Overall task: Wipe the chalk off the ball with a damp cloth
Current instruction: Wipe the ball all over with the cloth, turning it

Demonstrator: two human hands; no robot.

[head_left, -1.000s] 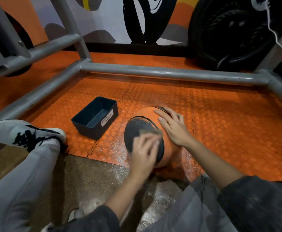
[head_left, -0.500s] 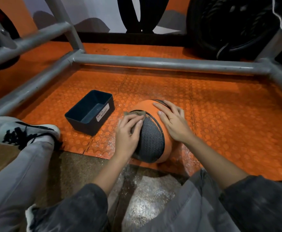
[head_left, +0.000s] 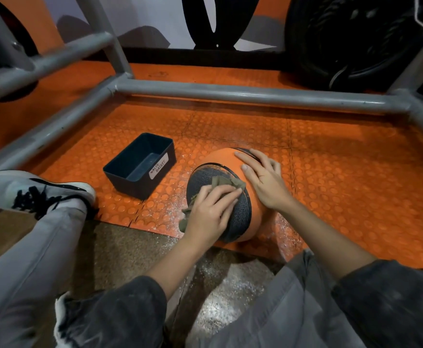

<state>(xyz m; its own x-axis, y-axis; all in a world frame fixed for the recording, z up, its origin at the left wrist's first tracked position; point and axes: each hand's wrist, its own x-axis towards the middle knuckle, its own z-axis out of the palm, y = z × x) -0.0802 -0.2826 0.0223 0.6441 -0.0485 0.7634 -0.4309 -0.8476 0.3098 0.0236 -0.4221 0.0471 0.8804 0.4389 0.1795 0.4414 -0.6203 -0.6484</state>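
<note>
Olive cloth [head_left: 226, 183] under flat left hand [head_left: 210, 213] | pebbled orange ball [head_left: 220, 159] | right hand [head_left: 263, 182] spread on top

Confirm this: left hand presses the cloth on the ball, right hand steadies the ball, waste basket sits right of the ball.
Not quite. The head view shows the waste basket left of the ball, not right. The rest stands: the left hand presses the cloth on the ball, and the right hand steadies it.
</note>
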